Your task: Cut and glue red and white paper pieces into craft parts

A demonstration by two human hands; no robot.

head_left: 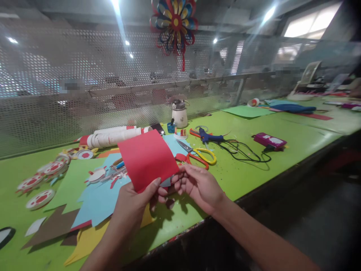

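Observation:
A square of red paper [148,158] is held up above the green table, tilted toward me. My left hand [141,197] pinches its lower edge, thumb on the front and fingers behind. At the paper's lower right corner, the fingertips of my right hand [199,184] close on it. Just beyond my right hand lie scissors with yellow and orange handles [204,155]. Under and left of the red paper are sheets of light blue paper [104,203], green paper [76,177] and brown paper [53,226], with scraps on top.
White paper rolls [113,137] lie by the mesh panel [84,94]. Round red-and-white pieces [41,198] sit at the left. Behind stand a bottle [179,114] and a blue glue gun [210,136], whose cord runs to a purple box [269,141]. A paper flower [175,22] hangs above.

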